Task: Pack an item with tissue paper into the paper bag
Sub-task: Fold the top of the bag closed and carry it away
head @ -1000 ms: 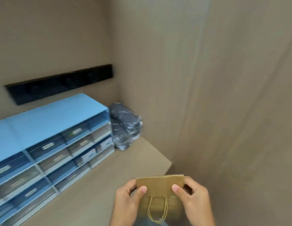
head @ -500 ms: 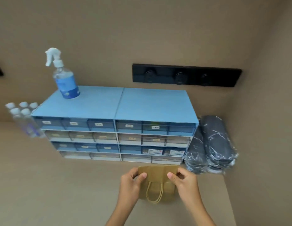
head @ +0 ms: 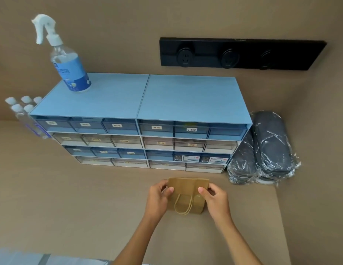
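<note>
Bag: small brown kraft paper bag with twisted paper handles [head: 188,190], upright on the tan bench [head: 71,207] just in front of the blue drawer cabinet [head: 140,119].
Hands: left hand [head: 159,196] and right hand [head: 214,197] each pinch one end of the bag's top edge, thumbs on the near face; both closed on the bag.
Handling, my judgement: very light, thin paper, creases easily; mouth looks flat, not yet spread. I'd keep hold at the top corners and pull them apart gently; the handles are too floppy to steer by.
Item and tissue: I see neither.
Writing: drawer labels carry short Chinese text, mostly blurred; one reads roughly "小香皂". Clear spray bottle with blue label [head: 69,67] on the cabinet top, print illegible.
Neighbours: dark grey plastic-wrapped cases [head: 266,148] right of the cabinet; black wall socket strip [head: 241,54] above.
</note>
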